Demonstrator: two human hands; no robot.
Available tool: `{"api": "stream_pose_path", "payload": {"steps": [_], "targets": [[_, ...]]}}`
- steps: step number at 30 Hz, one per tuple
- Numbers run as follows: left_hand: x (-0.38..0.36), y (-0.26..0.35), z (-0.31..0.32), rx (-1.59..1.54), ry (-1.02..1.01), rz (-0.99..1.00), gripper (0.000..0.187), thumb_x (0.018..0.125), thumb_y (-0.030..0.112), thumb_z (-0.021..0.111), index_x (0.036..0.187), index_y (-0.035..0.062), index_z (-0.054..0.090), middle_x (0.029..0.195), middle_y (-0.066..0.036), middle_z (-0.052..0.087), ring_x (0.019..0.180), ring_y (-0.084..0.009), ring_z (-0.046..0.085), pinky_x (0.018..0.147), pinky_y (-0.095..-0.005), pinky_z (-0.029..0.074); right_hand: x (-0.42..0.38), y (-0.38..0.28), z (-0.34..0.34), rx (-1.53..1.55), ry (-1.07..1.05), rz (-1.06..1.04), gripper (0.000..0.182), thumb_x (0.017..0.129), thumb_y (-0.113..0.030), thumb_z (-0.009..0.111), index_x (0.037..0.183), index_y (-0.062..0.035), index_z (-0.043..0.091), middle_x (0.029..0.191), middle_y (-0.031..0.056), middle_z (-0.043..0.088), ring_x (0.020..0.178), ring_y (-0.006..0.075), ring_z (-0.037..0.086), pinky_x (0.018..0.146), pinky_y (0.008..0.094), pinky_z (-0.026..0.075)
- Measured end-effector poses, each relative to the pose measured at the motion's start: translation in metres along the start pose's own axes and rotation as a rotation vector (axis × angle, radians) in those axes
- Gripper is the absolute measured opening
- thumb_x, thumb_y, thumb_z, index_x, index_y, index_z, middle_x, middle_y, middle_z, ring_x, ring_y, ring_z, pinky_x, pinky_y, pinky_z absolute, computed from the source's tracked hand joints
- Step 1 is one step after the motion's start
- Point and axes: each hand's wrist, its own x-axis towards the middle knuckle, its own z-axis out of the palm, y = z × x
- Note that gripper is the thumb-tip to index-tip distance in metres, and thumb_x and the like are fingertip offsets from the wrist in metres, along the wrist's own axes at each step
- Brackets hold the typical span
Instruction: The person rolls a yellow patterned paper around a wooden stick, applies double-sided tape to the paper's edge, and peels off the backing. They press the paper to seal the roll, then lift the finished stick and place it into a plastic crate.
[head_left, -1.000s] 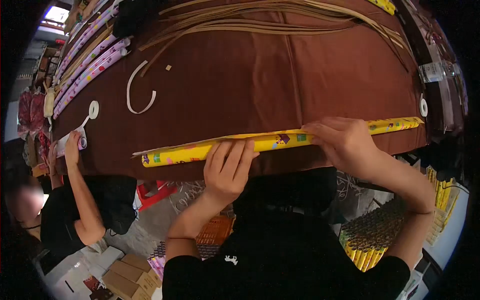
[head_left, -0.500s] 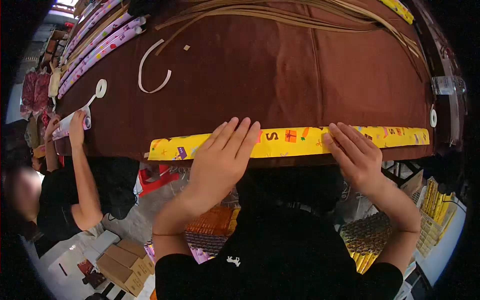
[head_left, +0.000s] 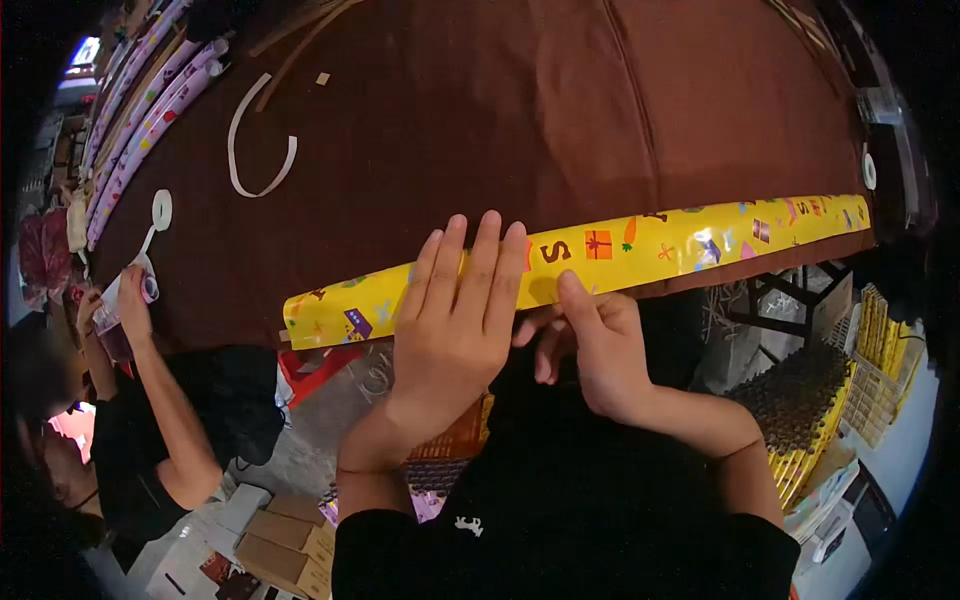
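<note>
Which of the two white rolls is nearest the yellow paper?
The one at the table's right edge, by the yellow paper's right end. The other is far left, its strip leading toward the co-worker's hand.

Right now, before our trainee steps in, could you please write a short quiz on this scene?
1. Multiple choice: What is the background colour of the printed wrap under the left hand?
a) green
b) yellow
c) white
2. True or false: The curved white strip lies apart from the printed wrap.
3. Fill in "near" or "far", as the wearer sees it: The thumb of the right hand is over the ____ edge of the printed wrap.

Key: 1. b; 2. true; 3. near
</note>
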Motion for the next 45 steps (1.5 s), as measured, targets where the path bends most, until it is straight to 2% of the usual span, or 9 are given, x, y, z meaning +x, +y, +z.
{"api": "stream_pose_path", "payload": {"steps": [4,13,15,22,27,31,37,39,45], "targets": [[0.002,-0.001,-0.001,-0.022,0.017,-0.011,0.041,0.084,0.012,0.055,0.123,-0.0002,0.060,0.121,-0.017,0.060,0.112,-0.0360,0.058,0.098,-0.0450,0.046,0.006,0.002,0.004,-0.070,0.118,-0.109,0.035,0.099,-0.028,0.052,0.086,0.0024,0.064,0.074,0.0090,0.066,0.044,0.0100,0.054,0.040,0.0205,0.043],[0.002,-0.001,-0.009,-0.135,-0.080,-0.060,0.045,0.088,0.007,0.057,0.132,0.0001,0.052,0.132,-0.019,0.054,0.124,-0.0380,0.050,0.102,-0.0508,0.043,0.005,0.008,-0.010,-0.125,-0.014,-0.179,0.031,0.101,-0.023,0.049,0.096,0.0036,0.063,0.079,0.0106,0.067,0.048,0.0117,0.057,0.044,0.0220,0.046],[0.005,-0.002,-0.010,-0.100,-0.020,-0.041,0.040,0.084,0.013,0.058,0.122,0.0003,0.061,0.120,-0.017,0.062,0.113,-0.0372,0.058,0.098,-0.0457,0.046,0.004,0.008,-0.012,-0.096,-0.040,-0.141,0.026,0.099,-0.021,0.052,0.100,0.0033,0.062,0.084,0.0107,0.067,0.054,0.0121,0.060,0.047,0.0226,0.047],[0.005,-0.006,-0.007,-0.120,-0.025,-0.033,0.041,0.083,0.009,0.056,0.123,-0.0006,0.060,0.120,-0.017,0.062,0.113,-0.0364,0.058,0.099,-0.0457,0.045,-0.007,0.000,-0.011,0.105,-0.115,0.064,0.017,0.095,-0.013,0.058,0.104,0.0012,0.061,0.089,0.0103,0.067,0.059,0.0126,0.062,0.048,0.0226,0.048],[0.004,-0.005,-0.006,-0.114,0.002,-0.040,0.041,0.082,0.008,0.057,0.122,-0.0008,0.060,0.120,-0.017,0.062,0.113,-0.0364,0.058,0.099,-0.0455,0.045,-0.016,-0.004,-0.006,0.241,-0.129,0.163,0.038,0.094,-0.011,0.060,0.128,0.0014,0.050,0.092,0.0100,0.066,0.058,0.0120,0.062,0.047,0.0220,0.048],[0.004,-0.004,-0.005,-0.099,0.005,-0.040,0.042,0.082,0.008,0.057,0.123,-0.0006,0.060,0.120,-0.017,0.062,0.114,-0.0359,0.058,0.099,-0.0454,0.045,-0.018,-0.004,-0.003,0.212,-0.101,0.132,0.045,0.093,-0.012,0.061,0.133,0.0014,0.047,0.088,0.0097,0.067,0.054,0.0117,0.060,0.044,0.0214,0.046],[0.004,-0.002,-0.007,-0.091,-0.011,-0.051,0.045,0.081,0.009,0.057,0.125,-0.0004,0.058,0.123,-0.016,0.060,0.116,-0.0348,0.056,0.102,-0.0455,0.043,0.001,-0.001,0.012,-0.017,0.088,0.019,0.022,0.092,-0.015,0.065,0.105,0.0029,0.062,0.071,0.0068,0.065,0.045,0.0093,0.055,0.041,0.0204,0.044],[0.004,-0.002,-0.012,-0.186,-0.100,-0.097,0.050,0.085,-0.001,0.056,0.135,0.0001,0.049,0.134,-0.018,0.053,0.126,-0.0362,0.049,0.105,-0.0513,0.039,0.007,0.003,0.016,-0.050,0.128,-0.030,0.017,0.092,-0.015,0.065,0.093,0.0017,0.063,0.069,0.0059,0.064,0.046,0.0081,0.055,0.042,0.0201,0.044],[0.005,-0.006,-0.008,-0.076,-0.041,-0.035,0.045,0.082,0.010,0.056,0.126,-0.0008,0.058,0.124,-0.016,0.059,0.116,-0.0352,0.056,0.102,-0.0453,0.043,-0.001,0.003,0.012,0.042,0.102,-0.030,0.017,0.094,-0.016,0.061,0.092,0.0008,0.064,0.067,0.0063,0.064,0.048,0.0083,0.055,0.044,0.0219,0.045]]}}
